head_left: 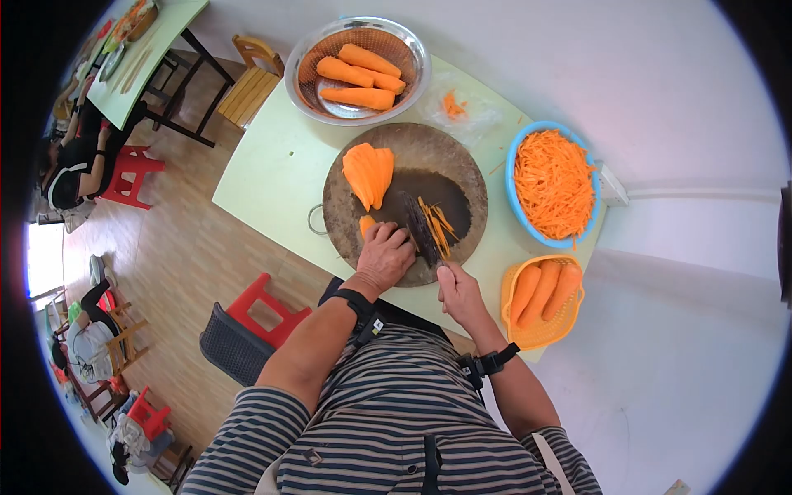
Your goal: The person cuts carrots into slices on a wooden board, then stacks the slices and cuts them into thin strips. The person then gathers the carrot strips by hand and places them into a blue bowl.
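My right hand (462, 294) is wrapped around the handle of a dark-bladed kitchen knife (422, 228), whose blade rests over the round wooden chopping board (470, 161). Close by the blade's left side, my left hand (385, 257) has curled fingers pressing on a carrot piece (366, 223); only its orange end shows past the knuckles. Thin carrot shreds (439, 227) lie to the right of the blade. Fanned carrot slices (368, 175) lie at the board's upper left. The board's middle is dark and wet-looking.
A metal basin (419, 89) with several peeled carrots stands at the back, beside a plastic bag (466, 115) with carrot scraps. To the right are a blue bowl (513, 194) of shreds and a yellow basket (540, 337) of carrots. A red stool (266, 307) and seated people are left.
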Demonstrator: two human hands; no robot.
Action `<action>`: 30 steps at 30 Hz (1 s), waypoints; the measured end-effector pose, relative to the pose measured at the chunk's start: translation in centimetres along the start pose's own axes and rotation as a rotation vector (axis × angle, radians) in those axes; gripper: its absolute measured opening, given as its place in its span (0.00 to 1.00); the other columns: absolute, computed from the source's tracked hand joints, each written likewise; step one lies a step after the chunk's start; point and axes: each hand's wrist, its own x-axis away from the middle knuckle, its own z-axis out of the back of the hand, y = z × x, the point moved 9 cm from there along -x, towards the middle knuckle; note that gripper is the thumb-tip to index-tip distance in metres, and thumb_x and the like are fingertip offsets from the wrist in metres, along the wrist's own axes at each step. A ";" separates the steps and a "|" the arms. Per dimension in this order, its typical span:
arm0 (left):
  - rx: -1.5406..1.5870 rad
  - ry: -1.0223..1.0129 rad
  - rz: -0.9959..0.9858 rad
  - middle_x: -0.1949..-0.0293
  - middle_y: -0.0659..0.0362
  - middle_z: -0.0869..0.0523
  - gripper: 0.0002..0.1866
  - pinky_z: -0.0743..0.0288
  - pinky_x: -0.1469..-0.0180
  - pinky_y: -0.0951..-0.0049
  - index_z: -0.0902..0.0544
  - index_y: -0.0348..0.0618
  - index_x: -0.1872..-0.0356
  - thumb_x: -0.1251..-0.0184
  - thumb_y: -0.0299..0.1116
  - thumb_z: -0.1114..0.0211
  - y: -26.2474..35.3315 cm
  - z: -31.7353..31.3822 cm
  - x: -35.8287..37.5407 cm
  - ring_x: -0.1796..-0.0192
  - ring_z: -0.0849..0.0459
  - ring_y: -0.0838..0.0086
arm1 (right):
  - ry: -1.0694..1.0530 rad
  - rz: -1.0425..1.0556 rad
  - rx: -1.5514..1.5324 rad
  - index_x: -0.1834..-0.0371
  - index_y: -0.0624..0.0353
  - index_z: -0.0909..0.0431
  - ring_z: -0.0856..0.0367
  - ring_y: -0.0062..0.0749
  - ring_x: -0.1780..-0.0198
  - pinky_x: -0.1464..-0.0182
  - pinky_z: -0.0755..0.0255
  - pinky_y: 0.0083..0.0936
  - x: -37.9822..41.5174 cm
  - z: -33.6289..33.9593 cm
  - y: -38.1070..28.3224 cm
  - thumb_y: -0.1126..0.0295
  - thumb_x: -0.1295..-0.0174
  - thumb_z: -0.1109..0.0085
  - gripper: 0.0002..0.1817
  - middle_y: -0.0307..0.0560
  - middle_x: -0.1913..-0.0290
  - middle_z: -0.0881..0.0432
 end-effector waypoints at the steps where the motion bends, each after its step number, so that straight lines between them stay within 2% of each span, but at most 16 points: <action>1: -0.003 0.002 0.000 0.50 0.61 0.18 0.11 0.33 0.35 0.54 0.14 0.50 0.61 0.46 0.36 0.28 0.0 0.0 0.0 0.40 0.23 0.61 | -0.001 0.003 0.000 0.42 0.62 0.21 0.18 0.33 0.76 0.70 0.24 0.29 0.0 -0.1 0.1 0.53 0.22 0.49 0.22 0.49 0.75 0.19; 3: -0.007 0.025 -0.011 0.50 0.61 0.18 0.12 0.34 0.34 0.54 0.15 0.49 0.61 0.47 0.35 0.28 0.1 0.1 0.0 0.40 0.23 0.61 | 0.084 0.057 -0.086 0.41 0.61 0.21 0.25 0.20 0.81 0.76 0.29 0.23 0.2 0.8 0.0 0.52 0.21 0.50 0.23 0.40 0.79 0.25; 13: 0.047 0.060 0.011 0.52 0.60 0.16 0.09 0.32 0.36 0.56 0.14 0.46 0.62 0.44 0.33 0.27 -0.1 0.4 -0.1 0.42 0.22 0.62 | -0.007 0.087 0.024 0.40 0.63 0.22 0.24 0.23 0.80 0.74 0.27 0.23 2.6 0.5 0.5 0.54 0.21 0.51 0.23 0.42 0.77 0.22; 19: 0.045 0.049 0.012 0.51 0.59 0.17 0.09 0.32 0.36 0.55 0.14 0.46 0.62 0.44 0.33 0.27 -0.2 0.3 0.1 0.42 0.22 0.60 | -0.040 -0.005 0.014 0.40 0.63 0.22 0.20 0.26 0.78 0.71 0.25 0.28 3.0 0.2 1.2 0.55 0.21 0.50 0.22 0.45 0.76 0.20; 22: 0.056 0.044 0.032 0.52 0.59 0.17 0.09 0.32 0.36 0.54 0.14 0.47 0.62 0.45 0.33 0.27 -0.4 0.2 0.1 0.42 0.22 0.59 | -0.024 0.013 0.056 0.40 0.62 0.22 0.19 0.29 0.77 0.71 0.24 0.29 2.9 0.1 1.3 0.55 0.22 0.49 0.22 0.48 0.75 0.19; 24: 0.056 0.033 0.029 0.54 0.58 0.18 0.10 0.32 0.36 0.54 0.14 0.48 0.62 0.45 0.33 0.27 -0.4 0.1 0.1 0.42 0.22 0.59 | 0.039 0.131 0.136 0.40 0.62 0.22 0.19 0.30 0.78 0.70 0.24 0.30 2.5 0.0 0.9 0.54 0.22 0.49 0.22 0.49 0.74 0.19; 28: 0.052 0.035 0.023 0.55 0.59 0.18 0.10 0.32 0.36 0.54 0.14 0.48 0.63 0.46 0.33 0.27 -0.3 0.2 0.1 0.42 0.22 0.59 | 0.065 0.187 0.202 0.40 0.62 0.22 0.19 0.30 0.78 0.71 0.24 0.29 1.1 -0.3 -0.7 0.54 0.22 0.49 0.22 0.49 0.76 0.20; 30: 0.055 0.031 0.022 0.55 0.59 0.18 0.09 0.32 0.36 0.54 0.14 0.48 0.63 0.45 0.33 0.27 -0.3 0.2 0.1 0.43 0.22 0.60 | -0.001 0.025 0.027 0.40 0.62 0.22 0.21 0.27 0.79 0.73 0.26 0.27 0.4 -0.5 -0.1 0.53 0.21 0.49 0.23 0.47 0.77 0.21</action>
